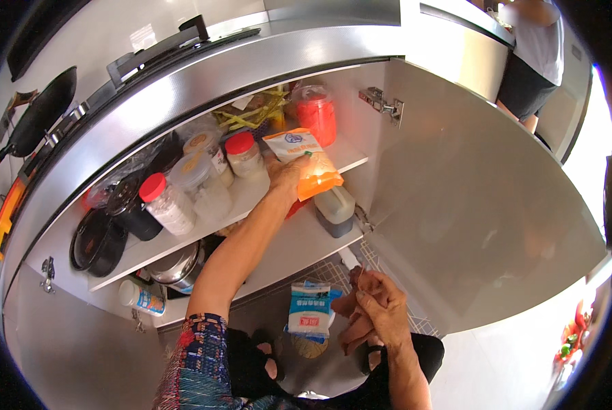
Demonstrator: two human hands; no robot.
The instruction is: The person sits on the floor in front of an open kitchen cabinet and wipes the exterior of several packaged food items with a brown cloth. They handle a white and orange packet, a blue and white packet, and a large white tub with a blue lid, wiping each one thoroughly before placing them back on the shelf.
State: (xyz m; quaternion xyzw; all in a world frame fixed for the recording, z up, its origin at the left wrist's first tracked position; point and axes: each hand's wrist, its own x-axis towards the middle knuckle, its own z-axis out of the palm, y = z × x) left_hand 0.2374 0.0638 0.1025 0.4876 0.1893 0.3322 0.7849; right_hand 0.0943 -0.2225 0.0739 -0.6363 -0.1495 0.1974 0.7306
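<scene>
My left hand (287, 176) reaches into the open cabinet, its fingers closed on an orange-and-white packet (319, 179) at the right end of the upper shelf. Lower down, my right hand (388, 307) grips a limp, reddish-brown thing with a gathered top (350, 304); its kind is unclear. On the floor between my feet lies a blue-and-white packet (309, 311), over a round tan object (310, 346). A jar of red contents (316, 116) stands behind the orange packet. Left of my hand is a red-lidded jar (244, 156).
Several jars and black pots (99, 239) line the upper shelf (251, 195). Below stand a jug of dark liquid (335, 213), a metal pot (176, 266) and a white-and-blue bottle (142, 298). The open cabinet door (477, 205) spans the right. Another person (535, 55) stands beyond it.
</scene>
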